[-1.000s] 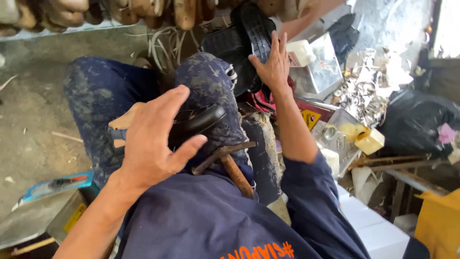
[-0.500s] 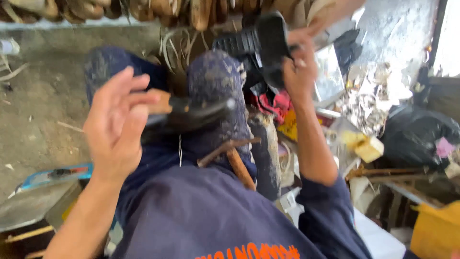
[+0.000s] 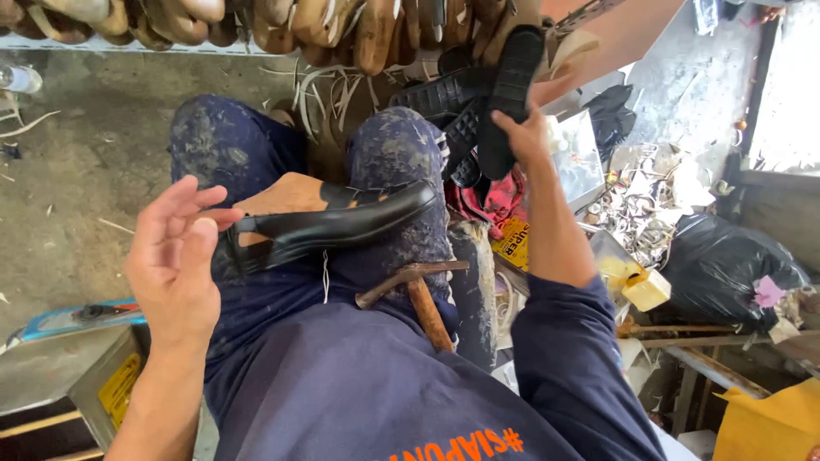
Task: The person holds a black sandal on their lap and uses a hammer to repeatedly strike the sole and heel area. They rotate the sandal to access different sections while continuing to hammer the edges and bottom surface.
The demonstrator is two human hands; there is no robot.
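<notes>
Right hand (image 3: 523, 135) fingers clamp a black rubber sole (image 3: 510, 94), arm stretched forward toward a stack of soles (image 3: 444, 94); left hand (image 3: 175, 256) fingers spread loosely, thumb touching the heel of a black shoe upper (image 3: 333, 226) lying across the knees; hammer (image 3: 416, 290) rests on the lap; concrete floor (image 3: 77, 196), cluttered workshop.

A dusty concrete floor (image 3: 77, 213) strewn with scraps runs to a shelf (image 3: 102, 41) of wooden shoe forms, with daylight whitening the grey wall (image 3: 683, 94) at right.
</notes>
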